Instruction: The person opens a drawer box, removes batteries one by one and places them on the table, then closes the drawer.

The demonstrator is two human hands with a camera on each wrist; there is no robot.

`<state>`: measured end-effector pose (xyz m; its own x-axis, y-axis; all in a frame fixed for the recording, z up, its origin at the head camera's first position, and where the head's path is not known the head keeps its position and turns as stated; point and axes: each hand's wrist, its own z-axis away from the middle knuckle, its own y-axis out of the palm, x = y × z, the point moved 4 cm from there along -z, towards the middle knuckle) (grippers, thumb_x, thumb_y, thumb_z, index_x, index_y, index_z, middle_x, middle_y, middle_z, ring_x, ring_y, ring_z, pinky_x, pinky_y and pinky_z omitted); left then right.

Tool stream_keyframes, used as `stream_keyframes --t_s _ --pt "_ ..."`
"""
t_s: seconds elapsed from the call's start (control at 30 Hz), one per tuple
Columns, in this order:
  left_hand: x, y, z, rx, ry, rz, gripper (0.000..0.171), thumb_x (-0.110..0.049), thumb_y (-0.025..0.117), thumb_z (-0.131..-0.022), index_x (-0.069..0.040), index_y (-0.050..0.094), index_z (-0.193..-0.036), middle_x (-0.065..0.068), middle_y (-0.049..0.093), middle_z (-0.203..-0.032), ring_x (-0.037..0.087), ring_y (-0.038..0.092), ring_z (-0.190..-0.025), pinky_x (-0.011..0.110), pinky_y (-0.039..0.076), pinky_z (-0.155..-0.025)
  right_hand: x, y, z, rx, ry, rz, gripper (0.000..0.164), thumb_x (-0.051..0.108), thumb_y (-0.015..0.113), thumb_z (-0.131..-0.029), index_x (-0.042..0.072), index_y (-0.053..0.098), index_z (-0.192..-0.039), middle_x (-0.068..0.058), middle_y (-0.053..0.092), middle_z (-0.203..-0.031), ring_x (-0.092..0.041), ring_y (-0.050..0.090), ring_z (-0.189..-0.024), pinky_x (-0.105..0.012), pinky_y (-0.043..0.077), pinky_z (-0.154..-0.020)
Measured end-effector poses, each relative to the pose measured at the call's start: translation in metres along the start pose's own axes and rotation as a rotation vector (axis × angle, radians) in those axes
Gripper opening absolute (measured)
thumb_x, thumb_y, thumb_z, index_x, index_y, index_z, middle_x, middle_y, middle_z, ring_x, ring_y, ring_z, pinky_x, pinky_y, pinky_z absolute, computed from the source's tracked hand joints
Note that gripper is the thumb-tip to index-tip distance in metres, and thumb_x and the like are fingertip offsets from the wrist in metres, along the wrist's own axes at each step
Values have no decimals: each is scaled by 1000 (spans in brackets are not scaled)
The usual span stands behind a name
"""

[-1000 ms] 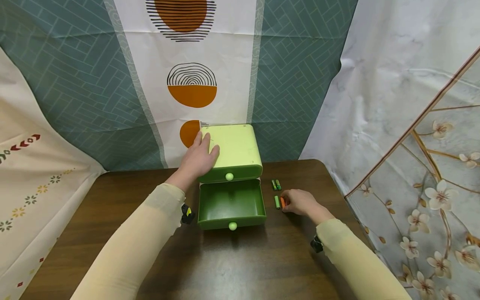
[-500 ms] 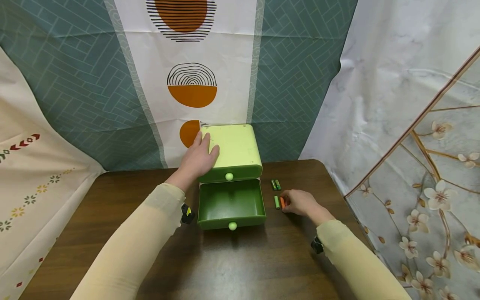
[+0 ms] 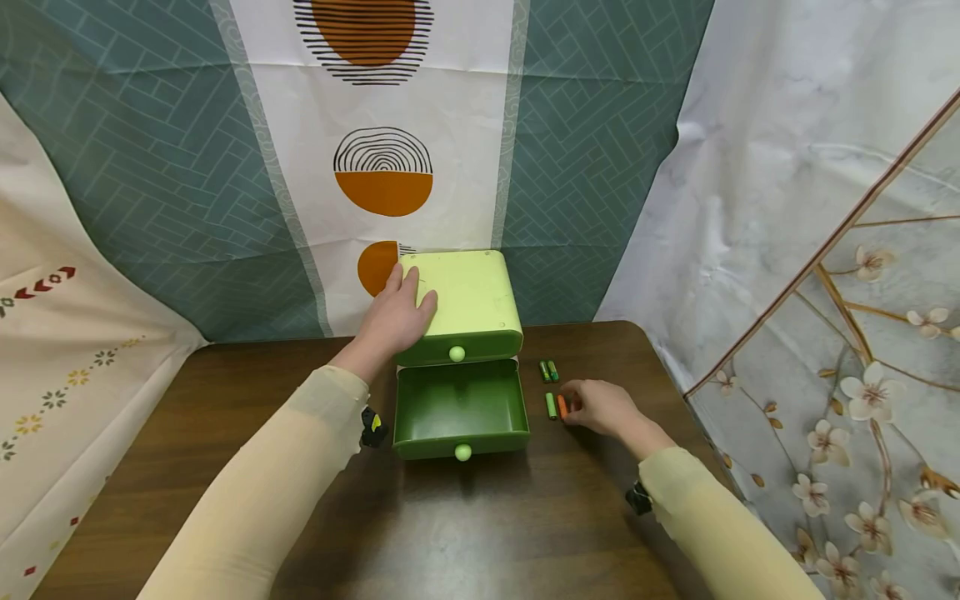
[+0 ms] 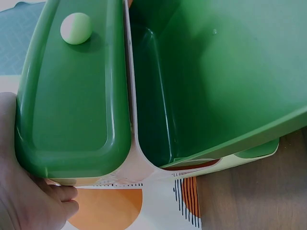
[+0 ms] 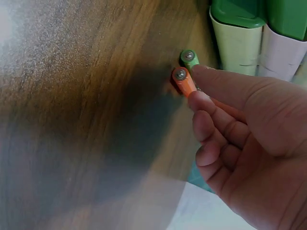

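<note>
A drawer cabinet (image 3: pixel 465 292) with a pale yellow-green shell stands near the table's back. Its lower green drawer (image 3: pixel 461 408) is pulled out and bare inside; the upper one is closed. My left hand (image 3: pixel 393 321) holds the cabinet's top left edge, thumb on top; in the left wrist view other fingers curl against its side. To the right, my right hand (image 3: pixel 600 407) pinches an orange battery (image 5: pixel 183 80) between thumb and index finger, at the table surface. A green battery (image 3: pixel 551 406) lies right beside it, close to the thumb.
Two more green batteries (image 3: pixel 549 372) lie side by side farther back, right of the cabinet. The brown wooden table (image 3: pixel 480 533) is bounded by patterned cloth at the back and both sides. The open drawer's front with its round knob (image 3: pixel 462 452) juts toward me.
The view has shifted very slightly. Both hands, the cabinet and the batteries otherwise stay in place.
</note>
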<state>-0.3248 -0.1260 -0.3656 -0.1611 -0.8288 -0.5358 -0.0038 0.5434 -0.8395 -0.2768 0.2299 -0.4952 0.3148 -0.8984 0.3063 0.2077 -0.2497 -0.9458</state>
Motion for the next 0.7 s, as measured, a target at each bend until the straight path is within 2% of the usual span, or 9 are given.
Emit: stream_keyframes --t_s 0.3,0.47,0.7 --pt "-1 -1 0 6 -8 -1 75 -48 32 -118 -6 15 -178 20 0 -184 50 22 -164 61 21 -132 10 -12 15 -111 -70 2 38 17 90 -94 5 78 -128 8 69 -86 -10 63 -75 -41 57 -72" --pt "-1 -2 0 13 -8 2 76 -48 32 -117 -5 15 -178 21 0 -184 50 21 -164 61 20 -132 25 -19 24 -169 -109 4 30 14 86 -97 5 80 -124 8 67 -84 -9 59 -73 -38 54 -68" --pt "-1 -2 -1 16 -7 1 77 -50 32 -117 -6 16 -178 21 0 -184 50 22 -164 62 22 -131 43 -28 37 -249 -125 -7 33 18 88 -96 10 81 -128 14 68 -85 -6 61 -74 -35 53 -67"
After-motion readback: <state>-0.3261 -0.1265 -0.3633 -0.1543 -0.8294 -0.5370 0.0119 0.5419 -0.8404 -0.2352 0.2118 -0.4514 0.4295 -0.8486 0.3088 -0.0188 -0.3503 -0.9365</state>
